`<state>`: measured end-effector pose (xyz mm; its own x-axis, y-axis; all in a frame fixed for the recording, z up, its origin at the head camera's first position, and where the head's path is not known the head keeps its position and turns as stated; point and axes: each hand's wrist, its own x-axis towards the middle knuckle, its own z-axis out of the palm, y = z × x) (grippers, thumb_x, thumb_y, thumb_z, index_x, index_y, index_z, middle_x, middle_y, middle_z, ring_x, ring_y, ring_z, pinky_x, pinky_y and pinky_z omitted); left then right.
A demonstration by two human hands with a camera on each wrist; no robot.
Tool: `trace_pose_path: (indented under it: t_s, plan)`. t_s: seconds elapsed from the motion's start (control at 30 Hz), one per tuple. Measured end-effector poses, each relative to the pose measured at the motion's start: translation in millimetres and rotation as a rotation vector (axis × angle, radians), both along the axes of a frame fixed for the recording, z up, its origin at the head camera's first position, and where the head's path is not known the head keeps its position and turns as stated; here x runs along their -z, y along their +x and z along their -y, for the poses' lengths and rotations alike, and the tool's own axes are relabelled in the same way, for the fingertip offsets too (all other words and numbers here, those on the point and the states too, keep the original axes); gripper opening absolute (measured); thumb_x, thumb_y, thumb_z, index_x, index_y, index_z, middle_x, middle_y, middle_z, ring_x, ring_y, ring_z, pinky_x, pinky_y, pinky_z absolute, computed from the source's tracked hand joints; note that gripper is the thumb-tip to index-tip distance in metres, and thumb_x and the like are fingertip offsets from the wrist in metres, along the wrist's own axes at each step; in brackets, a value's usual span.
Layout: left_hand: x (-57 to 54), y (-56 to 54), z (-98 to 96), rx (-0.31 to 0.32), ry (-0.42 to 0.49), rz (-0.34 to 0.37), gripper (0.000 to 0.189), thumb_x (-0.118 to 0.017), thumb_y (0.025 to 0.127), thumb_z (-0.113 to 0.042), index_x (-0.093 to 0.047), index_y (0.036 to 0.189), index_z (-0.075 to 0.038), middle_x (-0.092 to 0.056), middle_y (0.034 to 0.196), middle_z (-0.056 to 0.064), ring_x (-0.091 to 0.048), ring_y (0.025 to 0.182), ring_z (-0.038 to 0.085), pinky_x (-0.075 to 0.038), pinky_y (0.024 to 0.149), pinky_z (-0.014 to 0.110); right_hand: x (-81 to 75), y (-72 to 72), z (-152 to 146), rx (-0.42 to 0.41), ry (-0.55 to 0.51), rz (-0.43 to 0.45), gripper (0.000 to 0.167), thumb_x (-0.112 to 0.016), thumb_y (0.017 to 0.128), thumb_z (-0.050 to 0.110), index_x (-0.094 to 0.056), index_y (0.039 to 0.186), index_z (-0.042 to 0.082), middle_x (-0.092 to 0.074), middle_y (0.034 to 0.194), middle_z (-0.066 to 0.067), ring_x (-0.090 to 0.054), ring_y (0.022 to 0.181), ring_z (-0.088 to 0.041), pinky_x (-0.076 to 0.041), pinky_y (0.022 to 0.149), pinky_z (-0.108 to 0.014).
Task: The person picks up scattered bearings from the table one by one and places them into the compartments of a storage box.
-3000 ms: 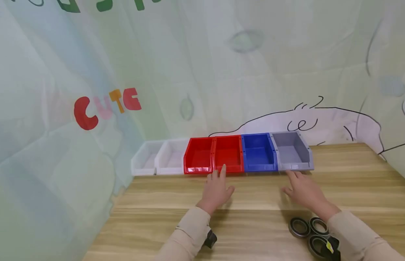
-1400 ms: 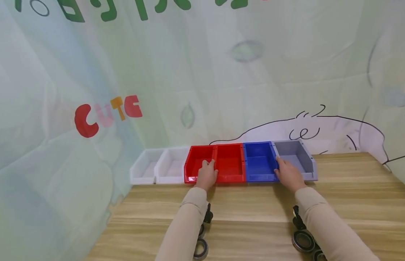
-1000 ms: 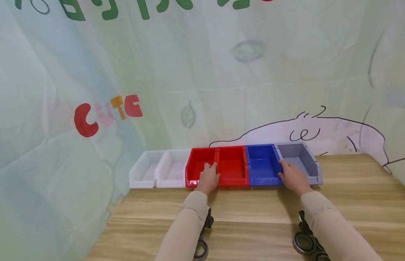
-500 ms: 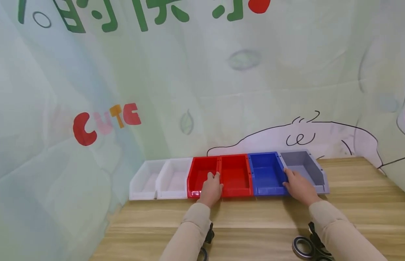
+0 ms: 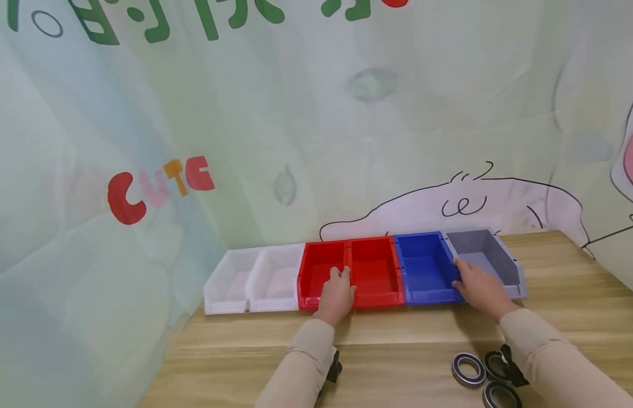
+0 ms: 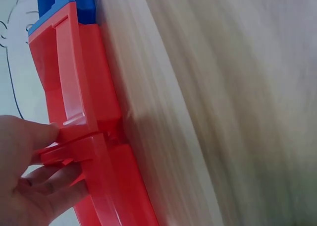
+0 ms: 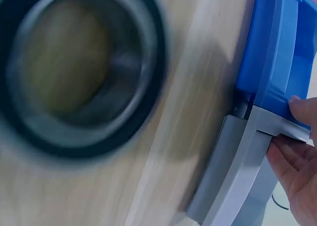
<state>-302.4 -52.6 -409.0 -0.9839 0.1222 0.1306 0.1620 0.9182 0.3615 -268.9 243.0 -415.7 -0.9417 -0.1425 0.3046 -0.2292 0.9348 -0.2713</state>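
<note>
A row of joined plastic bins stands along the back of the table. My left hand (image 5: 336, 296) pinches the adjoining side walls of the left red bin (image 5: 310, 277) and the right red bin (image 5: 374, 266). In the left wrist view the thumb lies on one side of these walls and the fingers on the other. My right hand (image 5: 480, 288) grips the wall where the blue bin (image 5: 423, 263) meets the grey bin (image 5: 481, 249). Its thumb is on the blue side, its fingers on the grey side. Two white bins (image 5: 277, 277) form the row's left end.
Several black-rimmed bearings (image 5: 468, 370) lie on the wooden table (image 5: 398, 351) by the right forearm; one looms blurred in the right wrist view. Black wrist devices (image 5: 334, 367) sit under both sleeves. A printed cloth (image 5: 296, 113) hangs behind the bins.
Both hands reached from in front of the bins and took hold of the walls between them. Since then the row has come nearer and shifted slightly right, the hands moving with it.
</note>
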Motion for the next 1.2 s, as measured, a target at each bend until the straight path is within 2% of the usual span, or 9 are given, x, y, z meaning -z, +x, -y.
trace_pose_path:
  t_s: [0.43,0.73,1.2]
  plan:
    - [-1.0,28.4,-25.1,0.045,-0.062,-0.027,0.063,-0.068,0.083,-0.028,-0.042,0.137,-0.009,-0.049,0.110,0.011,-0.050,0.063,0.011,-0.056,0.067,0.025,0.7,28.6,-32,-0.003,-0.004,0.026,0.049,-0.063,0.083,0.012,-0.043,0.123,-0.010,-0.053,0.113,-0.038,-0.053,0.100,-0.051,-0.046,0.079,-0.057]
    - [-3.3,38.3,-41.4,0.063,-0.107,-0.058,0.063,-0.067,0.083,-0.030,-0.043,0.136,-0.008,-0.050,0.109,0.010,-0.050,0.061,0.010,-0.056,0.066,0.022,-1.6,40.1,-50,0.008,-0.006,0.062,0.052,-0.062,0.084,0.013,-0.041,0.126,-0.010,-0.049,0.118,-0.038,-0.050,0.105,-0.052,-0.044,0.081,-0.059]
    - [-0.8,51.9,-55.0,0.050,-0.095,-0.058,0.063,-0.067,0.083,-0.031,-0.043,0.137,-0.011,-0.050,0.109,0.009,-0.045,0.055,0.008,-0.053,0.061,0.017,3.0,49.9,-65,0.040,-0.032,0.113,0.056,-0.061,0.085,0.014,-0.037,0.130,-0.009,-0.044,0.123,-0.039,-0.045,0.109,-0.054,-0.041,0.083,-0.063]
